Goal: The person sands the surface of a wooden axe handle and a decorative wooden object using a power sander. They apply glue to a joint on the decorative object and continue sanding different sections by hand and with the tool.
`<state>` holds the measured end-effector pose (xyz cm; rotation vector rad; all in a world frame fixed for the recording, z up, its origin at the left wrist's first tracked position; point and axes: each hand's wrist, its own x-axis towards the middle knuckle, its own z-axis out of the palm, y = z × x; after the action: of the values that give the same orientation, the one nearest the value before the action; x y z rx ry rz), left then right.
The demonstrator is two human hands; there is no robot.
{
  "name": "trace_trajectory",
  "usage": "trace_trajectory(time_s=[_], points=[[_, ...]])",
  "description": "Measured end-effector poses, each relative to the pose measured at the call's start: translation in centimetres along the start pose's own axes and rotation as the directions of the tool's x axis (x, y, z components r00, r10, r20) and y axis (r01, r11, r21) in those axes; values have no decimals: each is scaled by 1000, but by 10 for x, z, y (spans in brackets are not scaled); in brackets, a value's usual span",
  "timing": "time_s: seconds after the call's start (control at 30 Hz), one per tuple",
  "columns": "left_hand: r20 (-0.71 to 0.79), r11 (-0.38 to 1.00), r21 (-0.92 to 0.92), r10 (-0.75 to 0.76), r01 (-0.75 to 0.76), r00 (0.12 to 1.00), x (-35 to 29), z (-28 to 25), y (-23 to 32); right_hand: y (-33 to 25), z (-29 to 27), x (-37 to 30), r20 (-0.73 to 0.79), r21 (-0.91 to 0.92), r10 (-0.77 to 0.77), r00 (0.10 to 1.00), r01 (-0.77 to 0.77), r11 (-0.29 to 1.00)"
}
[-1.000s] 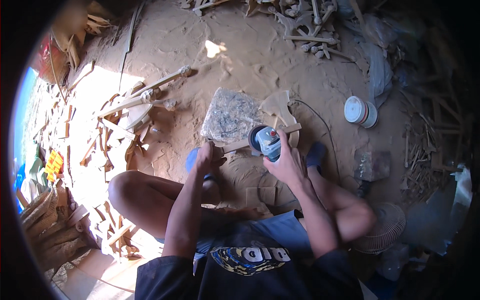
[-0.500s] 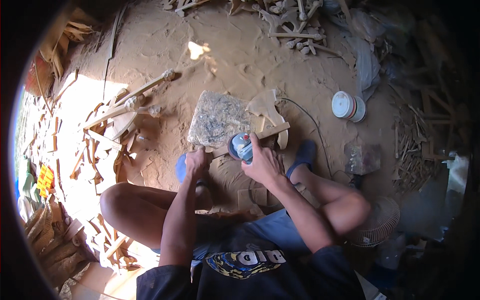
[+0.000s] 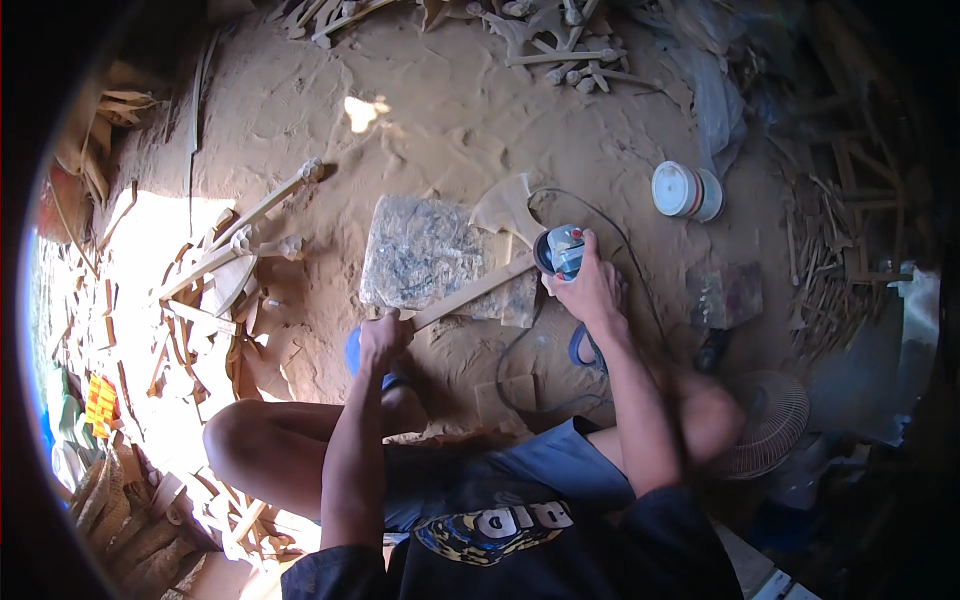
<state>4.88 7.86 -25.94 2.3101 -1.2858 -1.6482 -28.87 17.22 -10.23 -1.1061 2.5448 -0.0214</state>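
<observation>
White tub, contents hidden; L hand grips wood strip, R hand clutches grinder.

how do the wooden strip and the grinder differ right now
The wooden strip is long, straight and light brown; the grinder is compact and blue-grey with a dark disc. The left hand grips the wooden strip, while the right hand holds the grinder. Both are hand-held.
</observation>
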Motion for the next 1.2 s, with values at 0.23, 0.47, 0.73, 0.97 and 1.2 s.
trace_trajectory(time_s=[0.23, 0.47, 0.73, 0.97, 1.2], points=[[63, 993, -109, 55, -48, 996, -11, 0, 9, -25, 8, -31, 143, 144, -174, 974, 154, 978], [92, 989, -146, 37, -23, 995, -4, -5, 1, -24, 12, -41, 125, 167, -182, 975, 160, 973], [85, 997, -71, 30, -23, 996, -15, 2, 17, 45, 1, 14, -15, 220, 66, 998, -61, 974], [107, 997, -80, 32, -23, 994, 0, 1, 2, 22, -2, -9, 86, 181, -3, 996, -12, 983], [-75, 966, -99, 231, -238, 970, 34, -18, -35, 42, -28, 25, -109, 370, 66, 992, -21, 929]])
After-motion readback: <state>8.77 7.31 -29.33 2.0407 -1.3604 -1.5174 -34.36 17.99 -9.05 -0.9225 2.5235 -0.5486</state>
